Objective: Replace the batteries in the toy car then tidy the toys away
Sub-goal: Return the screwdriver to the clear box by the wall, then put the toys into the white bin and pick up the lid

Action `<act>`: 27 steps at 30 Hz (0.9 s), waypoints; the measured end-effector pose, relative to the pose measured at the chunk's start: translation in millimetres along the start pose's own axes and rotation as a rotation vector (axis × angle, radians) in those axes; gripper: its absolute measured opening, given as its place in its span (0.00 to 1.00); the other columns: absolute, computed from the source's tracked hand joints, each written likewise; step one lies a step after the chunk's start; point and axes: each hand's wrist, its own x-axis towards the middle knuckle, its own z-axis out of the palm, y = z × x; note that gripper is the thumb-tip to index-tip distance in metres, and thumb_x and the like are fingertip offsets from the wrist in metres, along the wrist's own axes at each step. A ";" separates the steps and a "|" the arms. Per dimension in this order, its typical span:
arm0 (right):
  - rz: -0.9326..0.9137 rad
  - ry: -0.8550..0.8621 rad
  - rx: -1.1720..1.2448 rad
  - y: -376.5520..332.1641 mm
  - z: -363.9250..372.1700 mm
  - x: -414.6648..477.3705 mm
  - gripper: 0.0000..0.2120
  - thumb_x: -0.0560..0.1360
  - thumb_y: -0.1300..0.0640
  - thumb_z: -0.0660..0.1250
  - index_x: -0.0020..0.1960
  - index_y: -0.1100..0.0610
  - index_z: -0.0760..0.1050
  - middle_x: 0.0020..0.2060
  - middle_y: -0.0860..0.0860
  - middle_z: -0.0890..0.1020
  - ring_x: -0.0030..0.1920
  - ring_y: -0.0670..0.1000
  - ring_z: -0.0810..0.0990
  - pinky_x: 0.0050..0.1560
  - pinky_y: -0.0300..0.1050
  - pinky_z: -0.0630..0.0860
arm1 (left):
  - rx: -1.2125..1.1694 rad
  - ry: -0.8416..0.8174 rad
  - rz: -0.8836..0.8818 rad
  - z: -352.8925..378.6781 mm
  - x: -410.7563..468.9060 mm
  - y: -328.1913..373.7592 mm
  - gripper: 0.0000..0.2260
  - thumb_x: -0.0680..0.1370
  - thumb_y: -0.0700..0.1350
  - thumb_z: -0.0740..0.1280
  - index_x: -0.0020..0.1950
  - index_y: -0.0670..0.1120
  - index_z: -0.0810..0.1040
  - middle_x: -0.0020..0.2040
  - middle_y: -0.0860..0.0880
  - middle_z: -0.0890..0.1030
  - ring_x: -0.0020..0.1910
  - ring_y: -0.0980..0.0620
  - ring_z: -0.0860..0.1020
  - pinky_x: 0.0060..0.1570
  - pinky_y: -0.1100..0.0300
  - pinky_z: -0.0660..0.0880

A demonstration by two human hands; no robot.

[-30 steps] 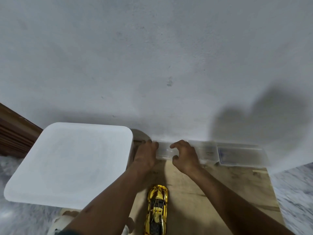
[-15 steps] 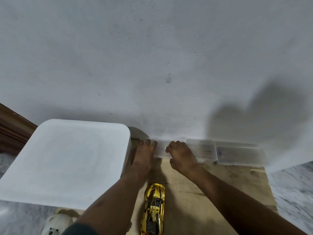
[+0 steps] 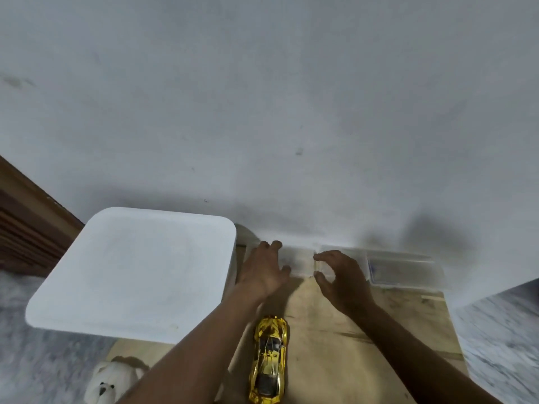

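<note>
A shiny gold toy car [image 3: 269,357] lies on the wooden board [image 3: 379,325], nose pointing to the wall, between my forearms. Against the wall stands a small clear plastic box [image 3: 299,258]. My left hand [image 3: 262,272] grips its left end, fingers behind and thumb on the front. At the box's right end is my right hand [image 3: 342,277], its thumb and fingers curved apart and closed on nothing. The box's contents are too blurred to make out.
A large white lidded bin [image 3: 131,272] stands left of my left arm. Two more clear boxes [image 3: 402,268] line the wall to the right. A white plush toy [image 3: 112,380] lies at the bottom left. Grey marbled floor surrounds the board.
My right hand has come off the small clear box, shifted slightly right and spread its fingers. The left hand stays at the box's left end. The camera has tilted a little.
</note>
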 end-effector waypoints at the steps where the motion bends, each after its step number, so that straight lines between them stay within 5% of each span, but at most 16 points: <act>1: 0.024 0.026 0.016 -3.8 -6.6 -5.0 0.18 0.70 0.59 0.76 0.59 0.54 0.81 0.56 0.51 0.84 0.55 0.51 0.82 0.59 0.50 0.78 | -0.043 0.023 0.022 -7.3 -7.6 2.6 0.26 0.80 0.55 0.66 0.76 0.51 0.66 0.72 0.45 0.71 0.71 0.43 0.71 0.64 0.51 0.72; 6: 0.098 0.081 0.088 -32.9 -28.3 -27.6 0.19 0.71 0.57 0.77 0.61 0.51 0.79 0.56 0.48 0.83 0.48 0.44 0.80 0.48 0.39 0.76 | -0.230 0.117 0.060 -50.0 -47.7 2.4 0.21 0.78 0.55 0.69 0.70 0.53 0.74 0.66 0.49 0.77 0.65 0.49 0.76 0.62 0.55 0.74; 12: 0.053 0.008 0.227 -102.0 -25.1 -29.8 0.19 0.71 0.58 0.77 0.61 0.52 0.79 0.51 0.48 0.84 0.40 0.45 0.82 0.39 0.41 0.80 | -0.296 0.294 0.026 -122.7 -86.0 -46.4 0.15 0.77 0.56 0.70 0.63 0.54 0.78 0.60 0.52 0.81 0.60 0.53 0.78 0.59 0.57 0.74; 19: 0.221 -0.164 0.325 -182.2 -0.4 -4.8 0.29 0.76 0.47 0.71 0.74 0.48 0.66 0.55 0.49 0.80 0.49 0.49 0.81 0.44 0.43 0.75 | -0.125 0.393 -0.225 -184.3 -110.1 -169.6 0.17 0.78 0.57 0.68 0.65 0.55 0.77 0.63 0.53 0.80 0.62 0.51 0.78 0.57 0.56 0.73; 23: 0.267 -0.222 0.294 -210.5 13.0 6.9 0.32 0.76 0.44 0.70 0.75 0.52 0.65 0.65 0.54 0.78 0.61 0.57 0.79 0.54 0.47 0.74 | -0.054 0.389 -0.357 -197.7 -121.1 -230.8 0.21 0.80 0.56 0.66 0.71 0.50 0.74 0.68 0.47 0.76 0.67 0.45 0.75 0.61 0.53 0.73; 27: 0.288 -0.259 0.267 -223.9 24.1 14.7 0.34 0.73 0.42 0.72 0.73 0.55 0.68 0.65 0.54 0.79 0.62 0.56 0.79 0.61 0.52 0.76 | -0.064 0.317 -0.427 -198.1 -126.4 -266.8 0.23 0.79 0.55 0.67 0.71 0.47 0.72 0.67 0.44 0.73 0.68 0.43 0.74 0.62 0.53 0.73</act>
